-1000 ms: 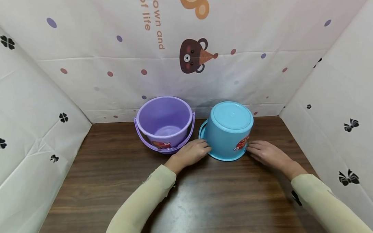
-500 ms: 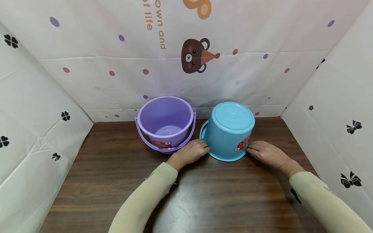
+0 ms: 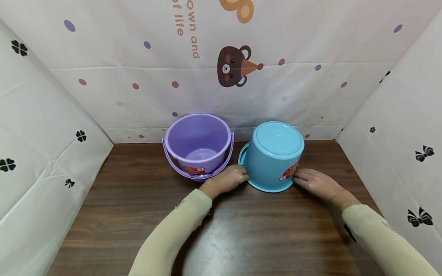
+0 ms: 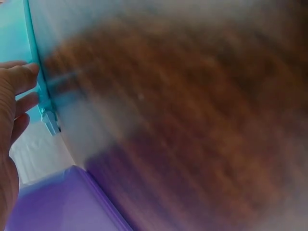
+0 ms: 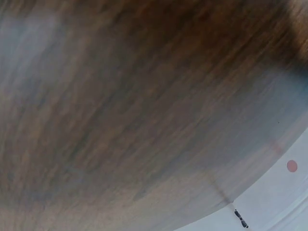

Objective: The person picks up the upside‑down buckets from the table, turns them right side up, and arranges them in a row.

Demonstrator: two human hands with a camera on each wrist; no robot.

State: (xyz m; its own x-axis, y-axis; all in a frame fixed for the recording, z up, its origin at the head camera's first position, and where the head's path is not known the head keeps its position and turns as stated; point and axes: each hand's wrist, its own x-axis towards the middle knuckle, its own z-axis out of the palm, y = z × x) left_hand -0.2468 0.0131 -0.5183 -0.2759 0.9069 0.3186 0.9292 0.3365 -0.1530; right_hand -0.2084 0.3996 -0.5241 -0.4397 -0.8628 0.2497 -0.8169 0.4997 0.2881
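A purple bucket stands upright just left of the upturned light-blue bucket on the wood-grain worktop, patterned white sheets around; left hand and right hand touch its lower edge, grip unclear.

From high on the near side of the upturned, round light-blue plastic bucket, the head view faces forward and down. The left wrist view, tilted, looks from close at the bucket's left, sharing its rim with the head view; the right wrist view, at its right, faces mainly brown wood-grain tabletop.
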